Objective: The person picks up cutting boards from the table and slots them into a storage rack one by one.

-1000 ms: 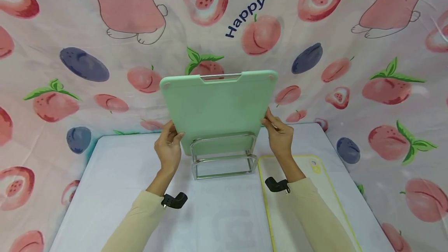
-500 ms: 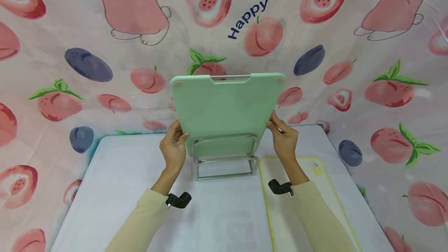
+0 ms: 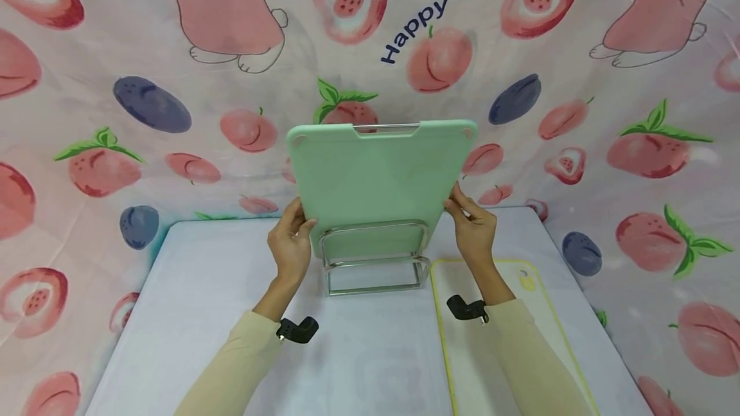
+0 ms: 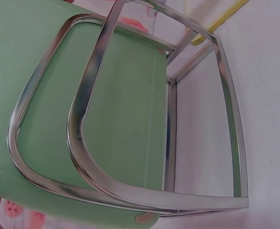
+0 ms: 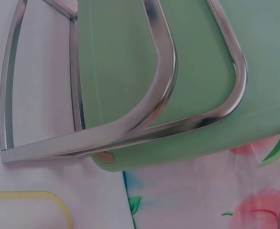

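Observation:
A green cutting board (image 3: 378, 175) with a metal-barred handle slot along its top edge stands upright in a metal rack (image 3: 372, 289). On its left edge, my left hand (image 3: 290, 242) pinches it between thumb and fingers. My right hand (image 3: 475, 230) pinches the opposite edge at about the same height. In the left wrist view, the rack's rounded bars (image 4: 78, 129) cross in front of the board's lower part. The right wrist view shows the board's lower corner (image 5: 109, 164) beside the rack's base, with a small pinkish foot on it.
A white cutting board with a yellow rim (image 3: 439, 313) lies flat on the white table (image 3: 214, 287), partly under my right forearm. Behind the table hangs a fruit-patterned cloth (image 3: 243, 88). Black wrist cameras (image 3: 297, 330) sit on both wrists.
The whole view has shifted slightly. Against the rack, the green cutting board and both hands have moved a little to the right. Both hands keep their hold on its edges.

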The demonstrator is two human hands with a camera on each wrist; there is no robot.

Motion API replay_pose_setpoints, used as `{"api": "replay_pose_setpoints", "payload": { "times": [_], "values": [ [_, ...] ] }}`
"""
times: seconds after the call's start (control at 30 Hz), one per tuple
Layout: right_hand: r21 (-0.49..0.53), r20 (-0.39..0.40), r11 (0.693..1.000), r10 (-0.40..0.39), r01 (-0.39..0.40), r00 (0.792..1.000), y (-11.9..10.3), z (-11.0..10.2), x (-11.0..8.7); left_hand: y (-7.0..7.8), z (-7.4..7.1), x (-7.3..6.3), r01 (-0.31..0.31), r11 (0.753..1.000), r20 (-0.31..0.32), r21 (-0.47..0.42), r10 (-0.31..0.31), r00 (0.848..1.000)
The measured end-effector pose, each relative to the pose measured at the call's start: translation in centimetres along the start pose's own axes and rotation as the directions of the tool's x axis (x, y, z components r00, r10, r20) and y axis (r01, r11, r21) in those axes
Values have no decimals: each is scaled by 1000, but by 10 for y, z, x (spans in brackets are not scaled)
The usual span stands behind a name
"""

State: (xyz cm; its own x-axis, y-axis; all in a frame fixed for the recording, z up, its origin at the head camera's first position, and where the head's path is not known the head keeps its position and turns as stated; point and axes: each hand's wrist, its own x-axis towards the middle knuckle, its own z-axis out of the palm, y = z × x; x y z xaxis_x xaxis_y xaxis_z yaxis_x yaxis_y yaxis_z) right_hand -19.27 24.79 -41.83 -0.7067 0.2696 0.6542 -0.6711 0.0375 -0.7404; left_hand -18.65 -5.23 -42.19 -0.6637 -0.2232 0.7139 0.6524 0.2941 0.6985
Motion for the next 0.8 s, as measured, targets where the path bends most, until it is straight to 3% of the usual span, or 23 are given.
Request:
{"api": "replay_pose_setpoints", "payload": {
  "times": [0.47, 0.63, 0.8],
  "values": [
    [-4, 5, 1000, -9, 9, 1000, 0, -2, 2, 5, 2, 1, 0, 1000, -1, -4, 0, 1000],
    [-41, 5, 999, 1, -1, 1000, 0, -1, 4, 5, 3, 4, 9, 999, 0, 41, -9, 1000],
    [-84, -1, 996, 27, -27, 1000, -1, 1, 6, -18, 4, 2, 20, 998, -3, 64, -20, 1000]
  ]
}}
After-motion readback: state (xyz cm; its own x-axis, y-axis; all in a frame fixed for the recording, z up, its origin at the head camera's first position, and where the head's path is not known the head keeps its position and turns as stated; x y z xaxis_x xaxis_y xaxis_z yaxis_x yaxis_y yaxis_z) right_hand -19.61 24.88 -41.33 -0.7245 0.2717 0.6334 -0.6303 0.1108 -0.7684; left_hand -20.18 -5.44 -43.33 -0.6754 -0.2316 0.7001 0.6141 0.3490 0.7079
